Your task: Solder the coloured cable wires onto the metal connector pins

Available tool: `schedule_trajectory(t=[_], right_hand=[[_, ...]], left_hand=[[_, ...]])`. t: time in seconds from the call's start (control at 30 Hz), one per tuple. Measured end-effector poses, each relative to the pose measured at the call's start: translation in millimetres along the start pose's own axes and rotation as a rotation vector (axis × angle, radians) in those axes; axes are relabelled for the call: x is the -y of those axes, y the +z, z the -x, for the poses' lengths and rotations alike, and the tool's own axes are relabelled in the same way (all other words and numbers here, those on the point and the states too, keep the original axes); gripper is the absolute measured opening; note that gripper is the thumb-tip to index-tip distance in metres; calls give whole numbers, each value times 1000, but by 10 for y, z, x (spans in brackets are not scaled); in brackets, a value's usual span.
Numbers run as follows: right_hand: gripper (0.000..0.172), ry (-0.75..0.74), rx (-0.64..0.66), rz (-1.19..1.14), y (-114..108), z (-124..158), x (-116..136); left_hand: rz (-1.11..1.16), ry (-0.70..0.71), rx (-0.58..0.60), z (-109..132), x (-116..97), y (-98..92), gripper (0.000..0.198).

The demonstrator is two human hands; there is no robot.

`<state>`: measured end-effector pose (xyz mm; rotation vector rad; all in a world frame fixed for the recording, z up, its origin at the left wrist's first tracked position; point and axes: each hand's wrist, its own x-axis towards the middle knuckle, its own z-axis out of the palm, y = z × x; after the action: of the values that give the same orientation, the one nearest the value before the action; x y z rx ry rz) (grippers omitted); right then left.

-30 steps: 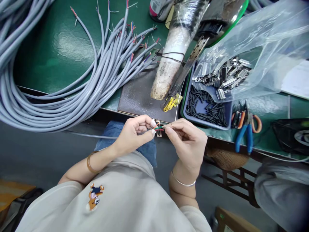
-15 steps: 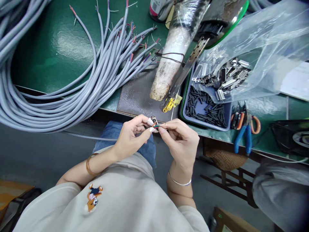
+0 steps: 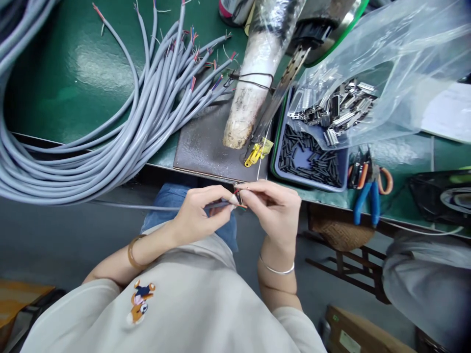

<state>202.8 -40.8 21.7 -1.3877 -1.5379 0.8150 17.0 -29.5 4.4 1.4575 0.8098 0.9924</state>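
My left hand (image 3: 200, 211) pinches the stripped end of a thin grey cable (image 3: 125, 205) that runs off to the left below the bench edge. My right hand (image 3: 274, 208) meets it fingertip to fingertip, gripping a small metal connector (image 3: 238, 196) with the cable's coloured wires at it. Both hands hover over my lap, just in front of the green bench (image 3: 73, 83). The connector is mostly hidden by my fingers.
A thick bundle of grey cables (image 3: 91, 142) with stripped ends sprawls over the bench at left. A dark plate (image 3: 209, 147) and a wrapped tool (image 3: 250, 93) lie ahead. A blue tray (image 3: 307, 159) of black sleeves, a bag of metal connectors (image 3: 338, 113) and blue pliers (image 3: 366, 198) sit right.
My hands closed together and dropped slightly; the connector moved from upright between the fingertips to being pinched tight, the coloured wires now nearly hidden.
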Motion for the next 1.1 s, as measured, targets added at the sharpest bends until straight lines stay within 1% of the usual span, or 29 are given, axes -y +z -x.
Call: schedule_trajectory(t=[0.07, 0.1, 0.13, 0.2, 0.27, 0.33, 0.4, 0.43, 0.53, 0.6, 0.7, 0.8, 0.87, 0.97, 1.03, 1.1], right_hand=[[13, -6, -164, 22, 24, 76, 4], [14, -16, -205, 33, 31, 107, 8], [14, -25, -210, 47, 35, 130, 12], [13, -57, -151, 94, 44, 156, 24], [8, -127, -97, 160, 62, 165, 34], [8, -245, -110, 243, 90, 173, 37], [13, -388, -128, 340, 121, 190, 32], [17, -456, -117, 387, 136, 201, 28], [29, -627, -42, 481, 170, 230, 25], [35, -678, -23, 511, 180, 239, 33], [36, -684, -20, 540, 179, 234, 47], [30, -699, -26, 516, 172, 216, 39], [26, -666, -58, 471, 167, 204, 28], [13, -475, -149, 362, 155, 192, 38], [3, -327, -248, 188, 145, 181, 72], [12, -253, -422, -28, 137, 165, 114]], left_hand=[[122, -99, -93, -21, -10, 21, 3], [181, -145, -122, -34, -14, 26, 5], [227, -186, -136, -47, -18, 28, 9], [275, -242, -137, -69, -25, 24, 13], [295, -260, -130, -85, -35, 12, 16], [333, -276, -140, -99, -47, -5, 25], [387, -302, -133, -116, -52, -32, 34], [414, -310, -114, -125, -50, -50, 37], [477, -307, -28, -147, -21, -111, 28], [509, -310, 2, -152, 10, -149, 23], [529, -299, 3, -143, 52, -181, 25], [501, -253, -26, -127, 63, -177, 29], [447, -225, -49, -117, 46, -154, 32], [359, -200, -92, -110, -4, -102, 33], [343, -209, -121, -114, -39, -70, 33], [370, -227, -136, -131, -65, -55, 33]])
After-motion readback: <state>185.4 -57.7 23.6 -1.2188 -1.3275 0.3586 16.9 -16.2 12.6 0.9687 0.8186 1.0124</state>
